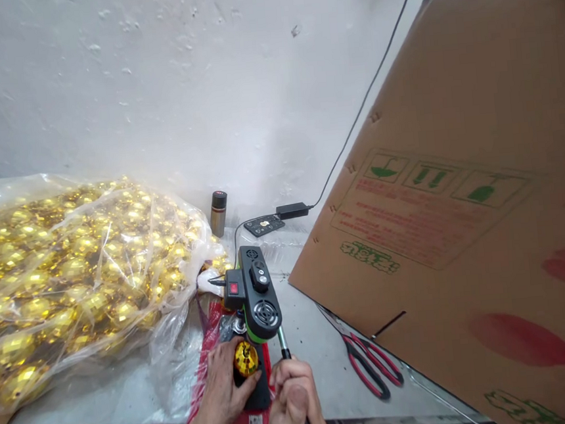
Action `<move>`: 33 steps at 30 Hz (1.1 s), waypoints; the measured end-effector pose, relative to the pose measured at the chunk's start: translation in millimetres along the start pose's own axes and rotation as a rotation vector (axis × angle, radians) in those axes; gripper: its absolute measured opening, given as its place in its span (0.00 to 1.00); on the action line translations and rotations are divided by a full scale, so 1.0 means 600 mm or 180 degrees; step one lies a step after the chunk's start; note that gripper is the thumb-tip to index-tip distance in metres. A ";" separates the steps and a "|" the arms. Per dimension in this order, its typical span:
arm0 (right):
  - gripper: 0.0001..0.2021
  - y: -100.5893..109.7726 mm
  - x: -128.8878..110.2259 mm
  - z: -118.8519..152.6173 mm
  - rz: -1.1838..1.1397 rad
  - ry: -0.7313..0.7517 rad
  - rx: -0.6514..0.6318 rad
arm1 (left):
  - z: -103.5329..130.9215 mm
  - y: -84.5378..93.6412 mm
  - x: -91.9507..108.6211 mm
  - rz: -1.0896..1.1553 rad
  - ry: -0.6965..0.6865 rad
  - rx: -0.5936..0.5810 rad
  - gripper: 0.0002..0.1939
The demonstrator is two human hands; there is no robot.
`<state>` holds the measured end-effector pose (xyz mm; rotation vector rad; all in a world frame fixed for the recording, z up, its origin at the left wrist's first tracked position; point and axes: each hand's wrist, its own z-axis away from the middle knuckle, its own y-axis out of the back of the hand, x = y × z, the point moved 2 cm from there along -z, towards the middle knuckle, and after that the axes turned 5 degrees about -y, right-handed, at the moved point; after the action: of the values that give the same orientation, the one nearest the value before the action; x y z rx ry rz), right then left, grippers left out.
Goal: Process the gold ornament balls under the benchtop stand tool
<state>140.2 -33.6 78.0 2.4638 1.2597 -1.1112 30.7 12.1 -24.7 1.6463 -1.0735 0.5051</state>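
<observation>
My left hand (pixel 225 383) is closed round a shiny gold faceted ball (pixel 246 358), fingers on its far left side and thumb in front. The ball is at the black base of a small black-and-green press machine (pixel 258 293), right below its head. My right hand (pixel 295 399) is wrapped round the dark grip of the machine's metal lever (pixel 283 342), which slants down toward me. On the machine's left side is a box with a red switch (pixel 233 287). The ball's underside and its contact with the machine are hidden.
A clear plastic bag (pixel 90 275) full of gold balls fills the left. Red-handled scissors (pixel 369 363) lie beside a large cardboard box (pixel 450 210) on the right. Behind the machine are a brown bottle (pixel 219 213), a phone (pixel 264 225) and a power adapter (pixel 293 210) with its cable.
</observation>
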 end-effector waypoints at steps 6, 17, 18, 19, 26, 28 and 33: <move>0.21 0.001 0.002 0.008 0.0064 0.0169 -0.0007 | -0.002 0.004 -0.001 0.0017 0.0030 -0.0042 0.28; 0.19 0.003 -0.071 -0.096 0.0120 -0.0248 -0.0627 | 0.046 0.000 -0.030 -0.0003 -0.0350 -0.0072 0.29; 0.19 0.004 -0.073 -0.094 0.0103 -0.0133 -0.0639 | 0.065 0.003 -0.039 -0.0054 -0.0463 -0.0030 0.31; 0.19 0.004 -0.073 -0.089 0.0094 -0.0044 -0.0613 | 0.081 0.010 -0.047 -0.0119 -0.0568 0.0023 0.35; 0.20 -0.002 -0.076 -0.045 0.0057 -0.0609 -0.0267 | -0.041 0.079 -0.025 -0.0485 -0.0176 0.0292 0.22; 0.20 -0.001 -0.081 -0.045 0.0059 -0.0665 -0.0292 | -0.120 0.073 -0.014 -0.0616 0.0092 0.0132 0.19; 0.20 0.003 -0.080 -0.047 0.0100 -0.0639 -0.0392 | -0.219 0.040 -0.006 -0.0606 0.0338 -0.0073 0.12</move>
<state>139.0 -52.6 130.4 2.2132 1.1882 -1.2002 32.7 133.0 31.8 1.6629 -0.8324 0.4479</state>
